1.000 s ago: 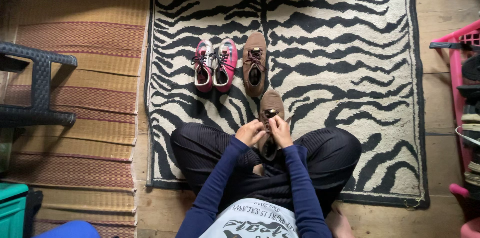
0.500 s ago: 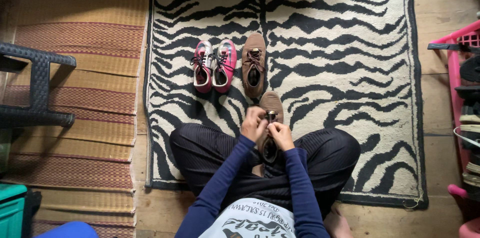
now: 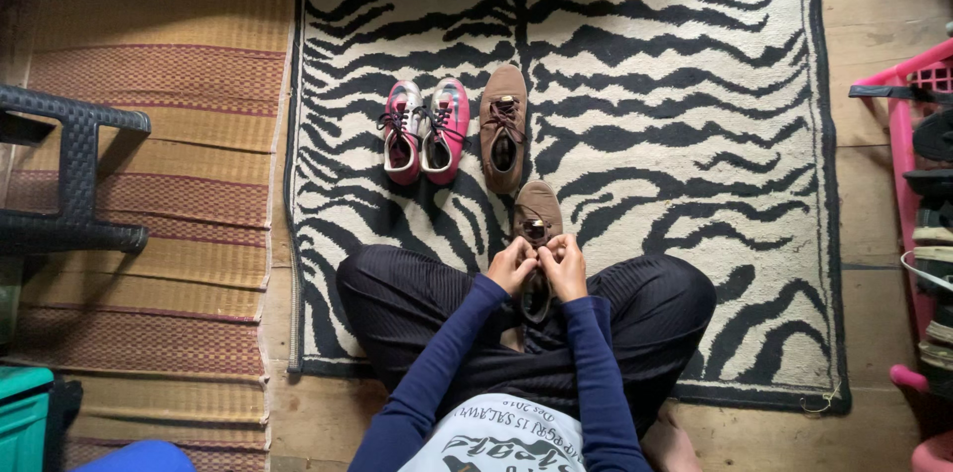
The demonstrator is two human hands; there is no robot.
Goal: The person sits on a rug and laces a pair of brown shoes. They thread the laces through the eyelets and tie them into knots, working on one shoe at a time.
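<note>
I sit cross-legged on a zebra-striped rug (image 3: 675, 65). A brown suede shoe (image 3: 537, 209) rests between my knees, toe pointing away. My left hand (image 3: 512, 265) and my right hand (image 3: 566, 265) meet over its tongue, fingers pinched on its dark laces. The matching brown shoe (image 3: 503, 127) lies farther out on the rug. A pair of pink and white sneakers (image 3: 427, 130) sits just left of it.
A striped woven mat (image 3: 159, 164) covers the floor at left, with a black wicker stool (image 3: 74, 169) on it. A teal box (image 3: 25, 412) sits at the bottom left. A pink plastic rack (image 3: 918, 184) holding shoes stands at the right edge.
My left hand rose toward the shoe's toe half a second ago, then came back down beside my right hand over the laces. The other shoes have not moved.
</note>
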